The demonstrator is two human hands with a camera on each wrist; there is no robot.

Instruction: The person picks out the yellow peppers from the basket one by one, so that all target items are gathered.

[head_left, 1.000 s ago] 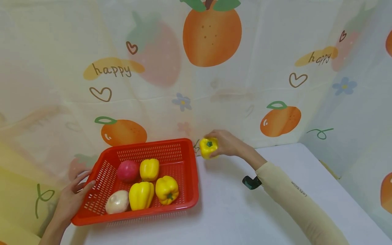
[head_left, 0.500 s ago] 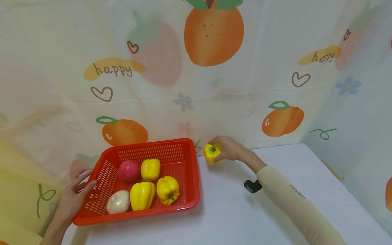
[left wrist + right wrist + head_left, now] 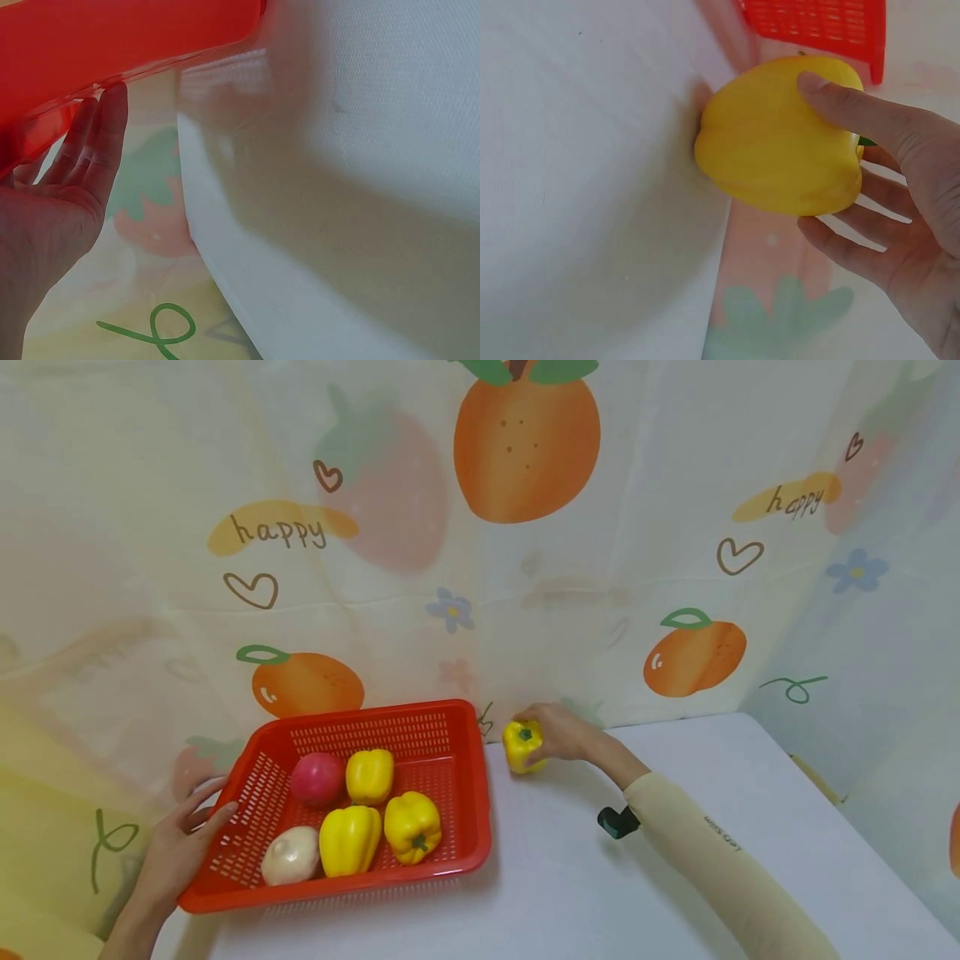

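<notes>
In the head view, my right hand (image 3: 558,732) holds a yellow bell pepper (image 3: 519,750) upright near the table's back edge, just right of the red plastic basket (image 3: 480,814). Thumb and fingers span the pepper (image 3: 776,142) in the right wrist view, its bottom right at the white table. My left hand (image 3: 174,850) grips the basket's left rim, thumb over the edge and fingers (image 3: 112,131) beneath it. Inside the basket lie three yellow bell peppers (image 3: 349,841), a pinkish-red round item (image 3: 318,779) and a white onion-like one (image 3: 291,856).
The white table (image 3: 555,877) extends to the right and front of the basket. Close behind the table hangs a fruit-printed curtain (image 3: 570,635), which also covers the sides. A dark camera mount (image 3: 618,821) sticks out from the right wrist.
My right hand has lowered the yellow bell pepper to the table, shifting slightly right. The left hand keeps its place on the basket rim.
</notes>
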